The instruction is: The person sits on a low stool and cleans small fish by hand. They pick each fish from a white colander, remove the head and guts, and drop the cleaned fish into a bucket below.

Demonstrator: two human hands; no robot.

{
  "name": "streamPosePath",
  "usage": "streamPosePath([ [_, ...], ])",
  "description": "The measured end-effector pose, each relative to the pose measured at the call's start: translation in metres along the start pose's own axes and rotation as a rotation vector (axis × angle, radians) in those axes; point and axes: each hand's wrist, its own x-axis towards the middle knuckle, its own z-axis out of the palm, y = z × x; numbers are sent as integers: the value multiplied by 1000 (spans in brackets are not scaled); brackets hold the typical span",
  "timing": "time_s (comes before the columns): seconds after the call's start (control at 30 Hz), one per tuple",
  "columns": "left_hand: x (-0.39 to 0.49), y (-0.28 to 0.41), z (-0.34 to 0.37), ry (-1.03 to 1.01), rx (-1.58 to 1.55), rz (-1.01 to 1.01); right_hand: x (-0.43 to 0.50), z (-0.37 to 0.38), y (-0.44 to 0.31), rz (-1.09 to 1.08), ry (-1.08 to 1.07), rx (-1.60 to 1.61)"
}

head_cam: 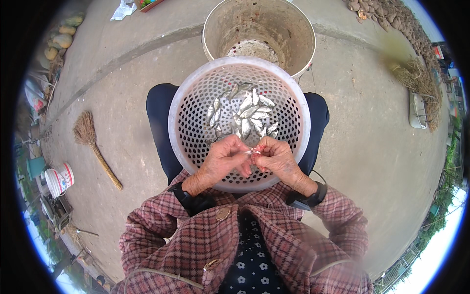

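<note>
A white plastic colander basket (176,139) rests on my lap, between my knees. Several small silvery fish (249,111) lie in it, mostly in the middle. Over the near half of the basket, my left hand (229,158) and my right hand (277,158) meet fingertip to fingertip. They pinch a small pale piece of fish (251,151), most of it hidden by the fingers. Red wet matter covers my right fingertips. A large whitish bucket (257,22) stands just beyond the basket, its inside walls dirty and spotted with red bits.
On the concrete floor to the left lie a straw broom (96,147) and white buckets (58,180). Pumpkins (62,39) are at the far left. Piled brown tubers (382,13), dry stalks (422,82) and a white container (417,110) line the right side.
</note>
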Motion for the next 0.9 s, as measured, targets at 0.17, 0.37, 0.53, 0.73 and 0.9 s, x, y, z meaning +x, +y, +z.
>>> streamPosePath([
  [0.17,4,-1,1,-2,3,-12,4,2,4,-55,44,-24],
  [0.37,8,0,-1,-6,31,-34,8,-2,7,-17,53,27],
  [0.53,14,7,-10,-42,51,-23,13,-7,5,27,36,40],
  [0.73,16,17,-11,-38,-12,-49,21,-9,7,-18,41,92],
  [0.9,19,20,-7,-13,-100,-49,25,-7,5,-65,68,156],
])
